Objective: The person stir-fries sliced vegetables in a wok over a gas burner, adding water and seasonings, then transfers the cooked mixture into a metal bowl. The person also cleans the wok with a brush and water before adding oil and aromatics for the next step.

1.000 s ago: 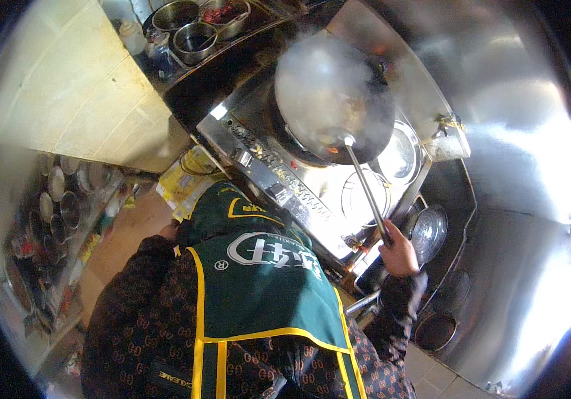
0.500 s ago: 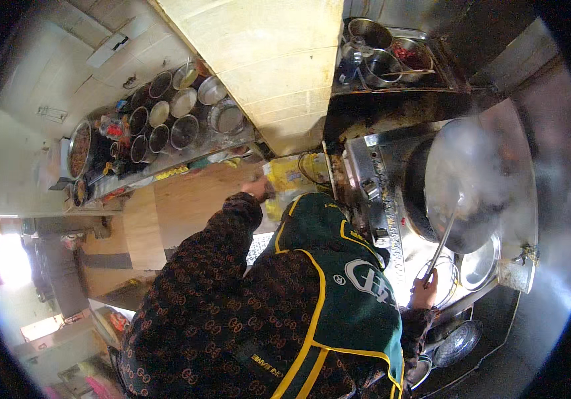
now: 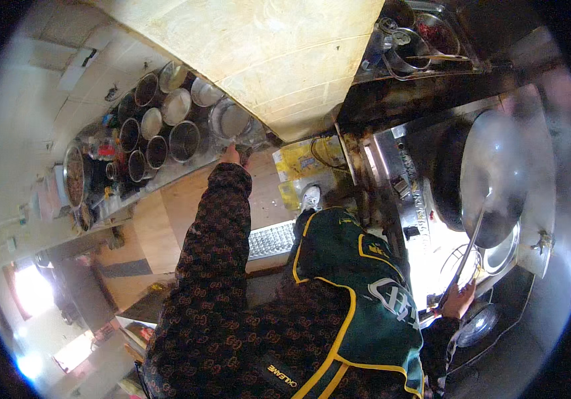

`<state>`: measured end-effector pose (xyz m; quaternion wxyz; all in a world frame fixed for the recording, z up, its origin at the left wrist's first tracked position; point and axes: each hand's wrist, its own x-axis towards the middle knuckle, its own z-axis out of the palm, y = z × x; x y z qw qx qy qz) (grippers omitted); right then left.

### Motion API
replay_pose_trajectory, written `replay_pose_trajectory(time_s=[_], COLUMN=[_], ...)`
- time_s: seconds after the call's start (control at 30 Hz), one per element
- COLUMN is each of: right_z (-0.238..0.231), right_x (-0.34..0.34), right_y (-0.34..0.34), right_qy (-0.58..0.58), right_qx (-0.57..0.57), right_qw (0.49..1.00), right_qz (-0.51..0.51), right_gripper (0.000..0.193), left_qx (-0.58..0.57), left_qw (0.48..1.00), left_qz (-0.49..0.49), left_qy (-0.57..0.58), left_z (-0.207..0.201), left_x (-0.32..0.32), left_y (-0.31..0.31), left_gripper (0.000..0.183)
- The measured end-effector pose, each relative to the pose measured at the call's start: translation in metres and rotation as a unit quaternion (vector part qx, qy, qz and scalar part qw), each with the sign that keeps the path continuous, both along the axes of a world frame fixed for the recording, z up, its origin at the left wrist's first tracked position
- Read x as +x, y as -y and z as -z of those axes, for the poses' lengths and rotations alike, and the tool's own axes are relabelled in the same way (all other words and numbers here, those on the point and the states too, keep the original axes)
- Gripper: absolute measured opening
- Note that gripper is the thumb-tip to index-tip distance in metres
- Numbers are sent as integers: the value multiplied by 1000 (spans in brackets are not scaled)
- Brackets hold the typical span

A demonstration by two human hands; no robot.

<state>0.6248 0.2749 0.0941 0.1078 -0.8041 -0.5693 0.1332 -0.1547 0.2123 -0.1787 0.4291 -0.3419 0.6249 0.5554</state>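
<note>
My right hand (image 3: 458, 300) is closed around the long handle of a ladle (image 3: 473, 243). The ladle's head lies inside a big round wok (image 3: 501, 156) on the stove at the right, where steam blurs the contents. My left arm stretches forward to the counter at the left. My left hand (image 3: 233, 157) is at that counter's edge, just below a round metal pan (image 3: 229, 122). Its fingers are too small and blurred to show whether they hold anything.
Several round pots and bowls (image 3: 184, 141) crowd the left counter. A pale panel (image 3: 259, 60) juts between counter and stove. More pots (image 3: 408, 53) stand at the far right. Below the wok are a metal basin (image 3: 500, 249) and a strainer-like pan (image 3: 479, 324).
My left hand has moved forward and left, from above the floor to the counter edge. My right hand still grips the ladle in the wok. The view has shifted, and a shoe now shows.
</note>
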Motion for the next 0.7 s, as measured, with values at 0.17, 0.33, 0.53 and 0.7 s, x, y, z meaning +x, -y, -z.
replay_pose_trajectory(time_s=[0.17, 0.33, 0.53, 0.7], right_z=[-6, -6, -37, -41], right_x=[-15, -22, -69, -151], right_y=[6, 11, 5, -7], right_qy=[-192, -94, -102, -197], right_qx=[143, 143, 165, 119], right_qw=[971, 984, 979, 970], right_qz=[13, -51, -67, -85], right_gripper=[60, 49, 35, 34], left_qx=[36, -29, -227, -255], left_qw=[999, 998, 850, 826], left_qz=[4, 60, 377, 357], left_qy=[-32, -11, -290, -354], left_z=[31, 58, 35, -57], left_x=[-22, -60, -47, 53], left_y=[-19, -22, 22, 70], left_gripper=[37, 31, 49, 40])
